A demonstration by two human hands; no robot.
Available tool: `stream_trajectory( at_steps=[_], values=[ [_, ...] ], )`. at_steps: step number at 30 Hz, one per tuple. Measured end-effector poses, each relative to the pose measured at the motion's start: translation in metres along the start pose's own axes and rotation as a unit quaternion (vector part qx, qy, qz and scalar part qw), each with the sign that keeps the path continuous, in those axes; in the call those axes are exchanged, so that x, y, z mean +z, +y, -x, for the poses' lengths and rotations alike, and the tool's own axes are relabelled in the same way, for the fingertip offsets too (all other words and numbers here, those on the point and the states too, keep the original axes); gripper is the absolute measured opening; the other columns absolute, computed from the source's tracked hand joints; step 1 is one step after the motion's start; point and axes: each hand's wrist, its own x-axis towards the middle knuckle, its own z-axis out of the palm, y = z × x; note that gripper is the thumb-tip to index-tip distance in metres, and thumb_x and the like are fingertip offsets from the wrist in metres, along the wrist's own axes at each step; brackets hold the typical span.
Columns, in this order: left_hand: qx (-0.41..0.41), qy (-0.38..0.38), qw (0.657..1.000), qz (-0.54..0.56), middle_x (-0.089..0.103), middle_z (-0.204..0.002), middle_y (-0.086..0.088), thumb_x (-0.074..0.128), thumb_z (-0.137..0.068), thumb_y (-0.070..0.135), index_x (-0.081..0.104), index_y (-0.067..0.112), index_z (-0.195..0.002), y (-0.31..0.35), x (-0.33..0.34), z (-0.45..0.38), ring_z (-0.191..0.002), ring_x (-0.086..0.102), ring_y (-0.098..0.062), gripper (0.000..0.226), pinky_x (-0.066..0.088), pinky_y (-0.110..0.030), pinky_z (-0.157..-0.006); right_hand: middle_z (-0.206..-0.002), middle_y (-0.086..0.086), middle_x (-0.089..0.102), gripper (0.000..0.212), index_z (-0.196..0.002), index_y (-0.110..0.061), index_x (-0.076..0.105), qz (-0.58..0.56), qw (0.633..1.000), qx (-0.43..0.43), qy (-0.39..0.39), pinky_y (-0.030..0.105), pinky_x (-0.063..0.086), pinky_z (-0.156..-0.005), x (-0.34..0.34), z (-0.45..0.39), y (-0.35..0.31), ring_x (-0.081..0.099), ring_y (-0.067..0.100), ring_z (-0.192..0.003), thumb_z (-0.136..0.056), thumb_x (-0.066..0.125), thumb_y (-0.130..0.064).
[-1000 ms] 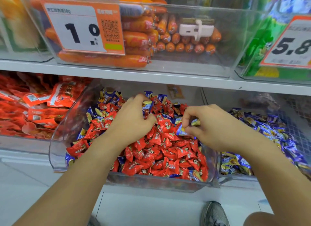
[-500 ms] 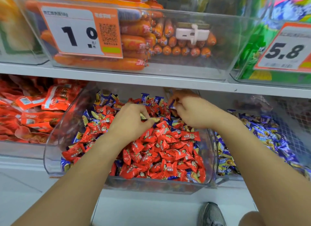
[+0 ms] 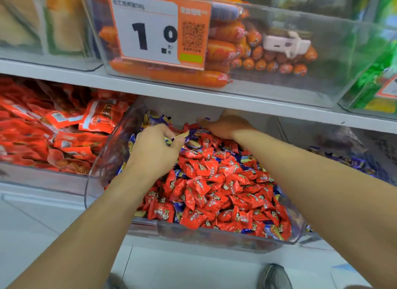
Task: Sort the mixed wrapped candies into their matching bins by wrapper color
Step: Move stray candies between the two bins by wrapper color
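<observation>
While red candies (image 3: pixel 214 194) dominate the clear bin (image 3: pixel 214 235) at lower centre, blue-wrapped strays (image 3: pixel 269 235) remain among them, so sorting looks far from finished. Left hand (image 3: pixel 154 151) pinches blue-and-yellow wrappers; right hand (image 3: pixel 225 125) reaches rearward, its fingers hidden.

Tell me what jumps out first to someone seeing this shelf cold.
The clear bin at centre, heaped with red wrapped candies flecked with blue-and-yellow ones, grabs the eye. Both hands work its back: the left hand pinches a yellow-ended candy, the right hand reaches under the shelf. Above hangs the orange price tag reading 1.0.
</observation>
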Motion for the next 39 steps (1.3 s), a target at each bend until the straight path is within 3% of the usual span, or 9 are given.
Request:
stream_trajectory(
  at_steps=[2, 7, 13, 20, 25, 28, 31, 34, 39],
  values=[
    [0.006, -0.004, 1.000, 0.004, 0.067, -0.116, -0.010, 0.062, -0.092, 0.040, 0.062, 0.016, -0.091, -0.002, -0.002, 0.001, -0.093, 0.060, -0.025, 0.024, 0.038, -0.028, -0.067, -0.111, 0.009, 0.065, 0.070, -0.085, -0.018, 0.052, 0.039, 0.999, -0.012, 0.035, 0.038, 0.049, -0.096, 0.003, 0.002, -0.004, 0.062, 0.031, -0.110, -0.077, 0.043, -0.087],
    [0.023, -0.013, 1.000, -0.003, 0.064, -0.081, -0.004, 0.062, -0.092, 0.040, 0.061, 0.017, -0.087, -0.005, -0.007, 0.005, -0.053, 0.043, -0.007, 0.023, 0.027, -0.020, -0.044, -0.103, 0.005, 0.061, 0.072, -0.108, -0.014, 0.061, 0.118, 0.987, -0.038, 0.102, 0.031, 0.051, -0.079, 0.011, 0.009, -0.015, 0.064, 0.027, -0.101, -0.074, 0.061, -0.078],
    [0.053, -0.019, 0.998, -0.008, 0.053, -0.071, 0.008, 0.062, -0.092, 0.040, 0.057, 0.019, -0.084, -0.005, -0.001, 0.007, -0.071, 0.050, -0.013, 0.023, 0.035, -0.027, -0.065, -0.074, 0.001, 0.053, 0.051, -0.086, -0.015, 0.058, 0.058, 0.986, -0.078, 0.132, 0.027, 0.042, -0.065, 0.022, -0.001, -0.013, 0.066, 0.028, -0.091, -0.079, 0.068, -0.064],
    [0.057, -0.008, 0.998, 0.009, 0.054, -0.060, 0.006, 0.063, -0.091, 0.041, 0.061, 0.018, -0.085, -0.009, -0.003, 0.004, -0.053, 0.045, -0.004, 0.024, 0.028, -0.020, -0.045, -0.132, -0.001, 0.061, 0.061, -0.140, -0.033, 0.045, 0.078, 0.971, -0.194, 0.115, 0.024, 0.034, -0.078, 0.012, 0.005, -0.022, 0.058, 0.024, -0.119, -0.086, 0.065, -0.052],
    [0.063, -0.006, 0.998, 0.005, 0.045, -0.058, 0.014, 0.063, -0.092, 0.040, 0.060, 0.019, -0.085, -0.011, -0.005, 0.004, -0.052, 0.040, -0.001, 0.022, 0.025, -0.016, -0.047, -0.125, 0.002, 0.063, 0.041, -0.130, -0.032, 0.046, 0.117, 0.965, -0.227, 0.060, 0.026, 0.033, -0.075, 0.010, -0.007, -0.020, 0.060, 0.025, -0.106, -0.093, 0.059, -0.045],
    [0.064, 0.002, 0.998, 0.007, 0.043, -0.058, 0.015, 0.063, -0.092, 0.039, 0.061, 0.019, -0.086, -0.012, -0.006, 0.003, -0.052, 0.042, -0.001, 0.021, 0.031, -0.018, -0.052, -0.114, 0.000, 0.064, 0.032, -0.123, -0.027, 0.050, 0.079, 0.964, -0.244, 0.067, 0.026, 0.032, -0.071, 0.010, -0.010, -0.012, 0.055, 0.018, -0.093, -0.095, 0.059, -0.040],
    [0.054, 0.019, 0.998, 0.000, 0.045, -0.058, 0.013, 0.064, -0.091, 0.038, 0.063, 0.016, -0.087, -0.014, -0.007, 0.004, -0.052, 0.042, -0.001, 0.023, 0.027, -0.016, -0.045, -0.119, -0.004, 0.064, 0.028, -0.117, -0.030, 0.052, -0.020, 0.973, -0.216, 0.080, 0.028, 0.041, -0.080, 0.014, -0.011, -0.002, 0.060, 0.020, -0.106, -0.095, 0.057, -0.046],
    [0.024, 0.049, 0.998, 0.009, 0.051, -0.061, 0.008, 0.065, -0.090, 0.038, 0.065, 0.013, -0.089, -0.016, -0.009, 0.006, -0.054, 0.046, -0.003, 0.025, 0.028, -0.018, -0.045, -0.122, -0.005, 0.065, 0.052, -0.123, -0.033, 0.055, -0.071, 0.980, -0.158, 0.102, 0.035, 0.050, -0.094, 0.012, 0.001, 0.008, 0.062, 0.020, -0.110, -0.088, 0.047, -0.069],
    [-0.023, 0.069, 0.989, 0.128, 0.055, -0.069, 0.011, 0.061, -0.092, 0.045, 0.062, 0.017, -0.085, -0.007, -0.013, 0.010, -0.061, 0.047, 0.004, 0.028, 0.033, -0.014, -0.052, -0.097, 0.010, 0.070, 0.016, -0.097, -0.034, 0.063, -0.308, 0.938, -0.156, 0.027, 0.032, 0.049, -0.065, -0.005, 0.060, 0.021, 0.058, 0.016, -0.062, -0.088, 0.069, -0.046]
  ],
)
